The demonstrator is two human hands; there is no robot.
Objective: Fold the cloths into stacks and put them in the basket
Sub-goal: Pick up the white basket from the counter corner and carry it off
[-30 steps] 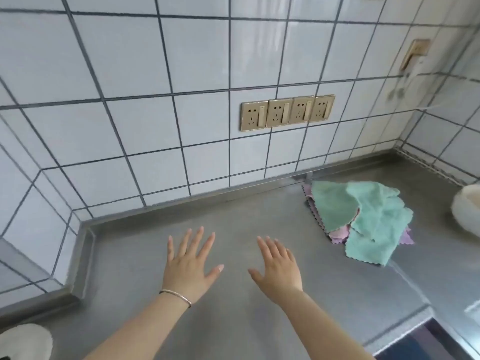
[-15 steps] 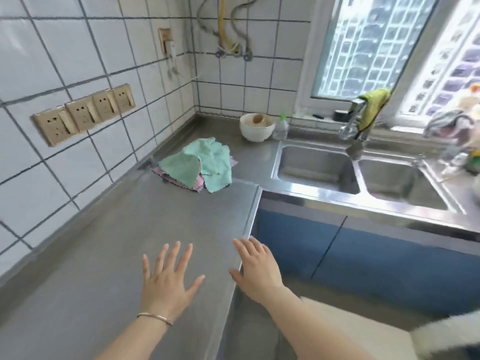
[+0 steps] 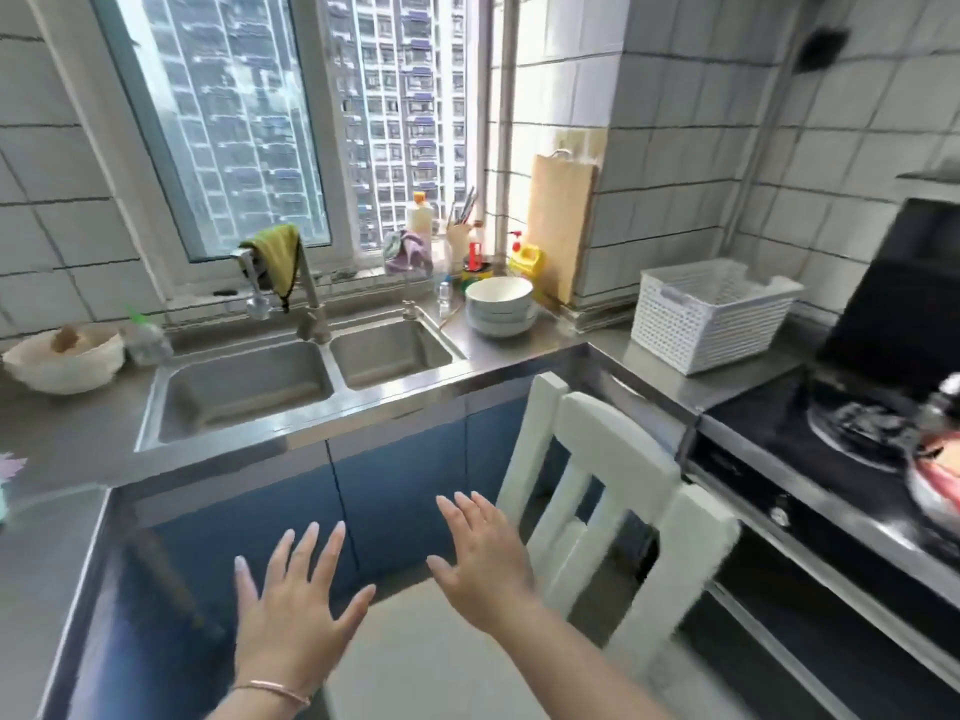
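White plastic weave marks the basket [image 3: 711,314], which sits empty on the steel counter [image 3: 654,356] far ahead and to the right of the right hand [image 3: 480,558], in the corner between the stacked bowls [image 3: 500,306] and the stove [image 3: 841,423]. Both hands hang in mid-air with fingers spread wide and palms down, holding nothing; the left hand [image 3: 291,605], with a thin bracelet at the wrist, floats just left of the right one, the two apart.

No cloth has been folded as far as this view shows, so the task looks to be at its very start, with the person surveying the kitchen. The cloths to fold are barely in view: a purple and green scrap [image 3: 8,475] at the frame's far left edge, well to the left of the left hand, is probably part of the pile, though too little shows to be sure.

The next move calls for turning toward that left counter stretch, reaching a flat hand onto the pile and drawing one cloth onto bare steel to spread it.

Room is tight. A white chair [image 3: 613,501] stands just right of the right hand, its back close to the knuckles, and the counter's front edge runs ahead of both hands. The double sink [image 3: 291,381] lies beyond the fingertips, leaving the left counter as the open working surface.
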